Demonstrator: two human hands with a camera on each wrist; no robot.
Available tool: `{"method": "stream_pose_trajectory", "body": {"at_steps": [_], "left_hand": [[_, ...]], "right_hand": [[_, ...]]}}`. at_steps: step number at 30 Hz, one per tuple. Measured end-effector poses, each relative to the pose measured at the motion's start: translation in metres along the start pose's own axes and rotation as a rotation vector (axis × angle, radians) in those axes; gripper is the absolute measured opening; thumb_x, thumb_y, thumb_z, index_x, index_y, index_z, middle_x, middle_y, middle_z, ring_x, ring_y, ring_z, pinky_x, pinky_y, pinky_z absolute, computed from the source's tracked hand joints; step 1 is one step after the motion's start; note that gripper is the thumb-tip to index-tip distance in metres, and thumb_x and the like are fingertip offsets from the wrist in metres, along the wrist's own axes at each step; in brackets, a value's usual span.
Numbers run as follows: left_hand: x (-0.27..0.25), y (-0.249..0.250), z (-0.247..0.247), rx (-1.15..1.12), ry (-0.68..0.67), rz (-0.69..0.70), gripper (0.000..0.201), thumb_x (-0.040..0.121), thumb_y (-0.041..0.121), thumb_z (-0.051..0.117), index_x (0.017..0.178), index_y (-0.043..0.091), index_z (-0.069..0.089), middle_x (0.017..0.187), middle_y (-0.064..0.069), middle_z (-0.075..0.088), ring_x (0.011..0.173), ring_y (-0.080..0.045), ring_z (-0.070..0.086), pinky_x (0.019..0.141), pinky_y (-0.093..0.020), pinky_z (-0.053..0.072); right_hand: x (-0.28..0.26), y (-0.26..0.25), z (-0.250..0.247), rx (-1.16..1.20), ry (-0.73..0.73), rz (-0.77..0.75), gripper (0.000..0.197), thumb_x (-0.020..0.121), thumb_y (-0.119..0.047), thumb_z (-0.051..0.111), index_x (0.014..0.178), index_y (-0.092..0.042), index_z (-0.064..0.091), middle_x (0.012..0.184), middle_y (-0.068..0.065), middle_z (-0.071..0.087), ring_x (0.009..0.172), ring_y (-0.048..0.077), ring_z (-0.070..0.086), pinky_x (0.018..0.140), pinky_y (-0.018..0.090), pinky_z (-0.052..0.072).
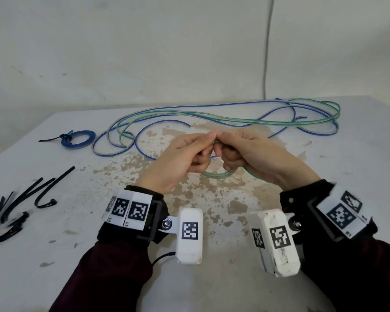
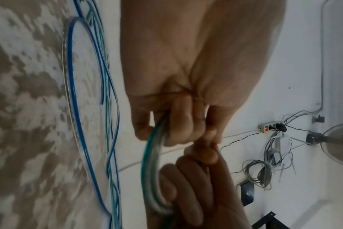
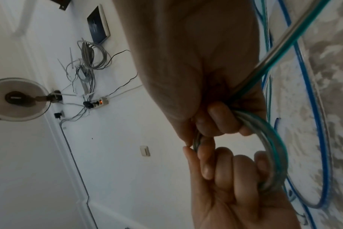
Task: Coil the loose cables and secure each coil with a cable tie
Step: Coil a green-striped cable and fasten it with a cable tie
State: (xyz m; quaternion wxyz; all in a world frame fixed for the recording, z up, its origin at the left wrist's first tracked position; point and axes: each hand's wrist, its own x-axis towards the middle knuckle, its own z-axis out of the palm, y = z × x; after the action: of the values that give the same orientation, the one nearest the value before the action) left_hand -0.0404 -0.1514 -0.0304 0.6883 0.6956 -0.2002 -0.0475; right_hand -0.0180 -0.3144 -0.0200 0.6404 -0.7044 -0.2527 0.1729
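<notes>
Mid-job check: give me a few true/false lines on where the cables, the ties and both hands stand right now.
1. Both hands hold the green coil. True: the left hand and right hand each have fingers curled round it.
2. A blue coil is already tied. True: a black tie cinches it at the table's far left.
3. The spare ties lie right of the hands. False: they lie at the left edge.
4. The green cable is fully coiled. False: a long run still lies loose behind the hands, among the loose blue cable.
5. The green coil already has a tie. False: none shows on it.
</notes>
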Motion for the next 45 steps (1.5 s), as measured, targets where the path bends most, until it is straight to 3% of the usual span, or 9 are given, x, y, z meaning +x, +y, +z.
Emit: {"method": "stream_pose_trajectory", "body": {"at_steps": [5, 9, 14, 20, 22, 27, 36, 40, 45], "left_hand": [[0.0032, -0.0030, 0.0024, -0.179, 0.135, 0.061, 0.038, 0.092, 0.035, 0.043, 0.061, 0.015, 0.038, 0.052, 0.006, 0.025, 0.041, -0.007, 0.021, 0.049, -0.019, 0.023], [0.0044, -0.0072, 0.0026, -0.327, 0.093, 0.003, 0.043, 0.096, 0.034, 0.041, 0.056, 0.018, 0.043, 0.046, 0.005, 0.031, 0.037, -0.012, 0.036, 0.064, -0.034, 0.033], [0.0031, -0.0071, 0.0035, -0.169, -0.010, -0.027, 0.040, 0.097, 0.033, 0.038, 0.064, 0.010, 0.043, 0.045, 0.006, 0.038, 0.041, -0.016, 0.044, 0.073, -0.037, 0.045], [0.0058, -0.0072, 0.0041, -0.296, 0.122, 0.074, 0.039, 0.099, 0.031, 0.037, 0.063, 0.014, 0.041, 0.051, 0.008, 0.029, 0.044, -0.009, 0.028, 0.069, -0.030, 0.036], [0.0065, -0.0071, 0.0020, -0.355, 0.112, 0.073, 0.044, 0.101, 0.030, 0.034, 0.061, 0.016, 0.044, 0.050, 0.006, 0.028, 0.043, -0.009, 0.030, 0.068, -0.030, 0.034], [0.0035, -0.0059, 0.0005, -0.235, -0.044, -0.013, 0.046, 0.099, 0.031, 0.033, 0.062, 0.013, 0.053, 0.044, 0.001, 0.031, 0.045, -0.020, 0.048, 0.071, -0.034, 0.042], [0.0057, -0.0076, 0.0013, -0.301, 0.151, 0.068, 0.039, 0.100, 0.029, 0.034, 0.068, 0.013, 0.047, 0.053, 0.006, 0.023, 0.045, -0.008, 0.028, 0.065, -0.026, 0.029], [0.0047, -0.0070, 0.0023, -0.333, 0.070, 0.043, 0.044, 0.097, 0.028, 0.033, 0.060, 0.015, 0.051, 0.048, 0.003, 0.027, 0.044, -0.013, 0.032, 0.055, -0.025, 0.030], [0.0020, -0.0049, 0.0025, -0.132, 0.031, 0.007, 0.040, 0.101, 0.022, 0.033, 0.065, 0.009, 0.043, 0.051, 0.007, 0.042, 0.043, -0.014, 0.036, 0.061, -0.033, 0.030]], "right_hand": [[-0.0048, -0.0075, -0.0098, 0.123, -0.018, 0.026, 0.047, 0.103, -0.028, 0.028, 0.079, -0.005, 0.061, 0.057, 0.007, 0.058, 0.055, 0.018, 0.055, 0.064, 0.022, 0.049], [-0.0020, -0.0045, -0.0026, 0.175, 0.052, -0.038, 0.040, 0.102, -0.028, 0.034, 0.074, -0.009, 0.054, 0.051, -0.004, 0.024, 0.046, 0.012, 0.024, 0.055, 0.022, 0.042], [-0.0015, -0.0005, -0.0016, 0.089, 0.068, -0.042, 0.040, 0.101, -0.026, 0.040, 0.067, -0.009, 0.053, 0.051, -0.005, 0.020, 0.046, 0.011, 0.015, 0.044, 0.020, 0.023], [-0.0042, -0.0059, -0.0088, 0.094, 0.023, -0.022, 0.045, 0.102, -0.029, 0.031, 0.079, -0.005, 0.061, 0.056, 0.007, 0.057, 0.056, 0.016, 0.056, 0.062, 0.022, 0.049], [-0.0047, -0.0073, -0.0104, 0.134, 0.010, -0.028, 0.043, 0.102, -0.030, 0.031, 0.077, -0.006, 0.057, 0.050, 0.001, 0.045, 0.053, 0.016, 0.050, 0.071, 0.027, 0.052], [-0.0016, -0.0039, -0.0029, 0.137, 0.054, -0.059, 0.040, 0.100, -0.028, 0.039, 0.067, -0.010, 0.050, 0.050, -0.004, 0.018, 0.046, 0.014, 0.014, 0.046, 0.021, 0.033], [-0.0039, -0.0071, -0.0084, 0.111, 0.048, -0.045, 0.040, 0.103, -0.024, 0.031, 0.082, -0.005, 0.059, 0.056, 0.004, 0.050, 0.053, 0.017, 0.051, 0.063, 0.023, 0.050], [-0.0023, -0.0059, -0.0058, 0.178, 0.058, -0.074, 0.038, 0.103, -0.024, 0.032, 0.076, -0.007, 0.054, 0.050, -0.006, 0.024, 0.045, 0.011, 0.024, 0.054, 0.022, 0.044], [-0.0010, -0.0003, -0.0010, 0.052, 0.093, -0.092, 0.038, 0.102, -0.024, 0.037, 0.074, -0.008, 0.057, 0.051, -0.007, 0.026, 0.048, 0.013, 0.020, 0.047, 0.020, 0.033]]}}
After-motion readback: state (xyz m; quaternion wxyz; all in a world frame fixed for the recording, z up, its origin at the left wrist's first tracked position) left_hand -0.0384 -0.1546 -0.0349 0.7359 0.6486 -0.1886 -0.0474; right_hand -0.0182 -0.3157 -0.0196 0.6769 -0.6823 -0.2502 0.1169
